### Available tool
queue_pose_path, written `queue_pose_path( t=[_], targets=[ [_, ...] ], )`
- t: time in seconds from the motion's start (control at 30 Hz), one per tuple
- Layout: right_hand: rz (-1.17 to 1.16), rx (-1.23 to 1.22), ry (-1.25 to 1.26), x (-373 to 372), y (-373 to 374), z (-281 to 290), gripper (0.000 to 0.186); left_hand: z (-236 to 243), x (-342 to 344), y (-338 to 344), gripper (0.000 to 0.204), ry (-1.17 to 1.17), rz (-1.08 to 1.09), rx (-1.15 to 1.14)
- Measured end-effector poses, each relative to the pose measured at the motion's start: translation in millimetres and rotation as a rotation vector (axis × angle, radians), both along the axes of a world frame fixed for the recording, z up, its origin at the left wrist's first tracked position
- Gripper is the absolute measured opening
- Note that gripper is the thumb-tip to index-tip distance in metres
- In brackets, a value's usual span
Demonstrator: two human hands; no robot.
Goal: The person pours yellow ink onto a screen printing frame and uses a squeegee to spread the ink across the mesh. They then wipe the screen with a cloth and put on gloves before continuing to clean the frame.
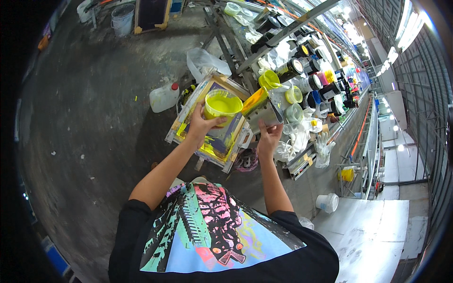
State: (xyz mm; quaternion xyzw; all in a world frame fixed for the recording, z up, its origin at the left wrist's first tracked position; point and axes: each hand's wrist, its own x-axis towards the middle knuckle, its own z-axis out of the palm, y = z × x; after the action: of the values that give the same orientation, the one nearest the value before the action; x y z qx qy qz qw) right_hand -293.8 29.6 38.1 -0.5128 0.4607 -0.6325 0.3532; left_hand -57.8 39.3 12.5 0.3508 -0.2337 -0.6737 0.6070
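My left hand (204, 125) is wrapped round a plastic tub (223, 104) of bright yellow ink, tilted slightly so the ink surface shows. In my right hand (269, 136) is a squeegee (267, 112) with a grey metal holder. Its yellow-coated edge points toward the tub, close to the rim; whether they touch I cannot tell. Beneath both hands lies a screen-printing frame (178, 126), its taped border and mesh smeared with yellow ink. A second yellow tub (268, 79) with a pale stirring stick beside it stands just beyond the squeegee.
A long bench to the right carries several ink jars (290, 69), clear cups (294, 112) and crumpled rags (298, 139). A white jug (163, 98) with a red cap stands left of the frame. Buckets stand on the floor at the far left (122, 22) and right (327, 203).
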Motion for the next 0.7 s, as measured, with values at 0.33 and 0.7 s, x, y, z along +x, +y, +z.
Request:
queue_pose_path(
  t=[0.33, 0.7],
  targets=[
    [-0.029, -0.177, 0.506, 9, 10, 4, 0.032, 14, -12, -12, 0.088, -0.010, 0.024, 0.005],
    [0.030, -0.340, 0.894, -21, 9, 31, 0.041, 39, 4, -10, 0.084, -0.023, 0.067, -0.001]
  ],
)
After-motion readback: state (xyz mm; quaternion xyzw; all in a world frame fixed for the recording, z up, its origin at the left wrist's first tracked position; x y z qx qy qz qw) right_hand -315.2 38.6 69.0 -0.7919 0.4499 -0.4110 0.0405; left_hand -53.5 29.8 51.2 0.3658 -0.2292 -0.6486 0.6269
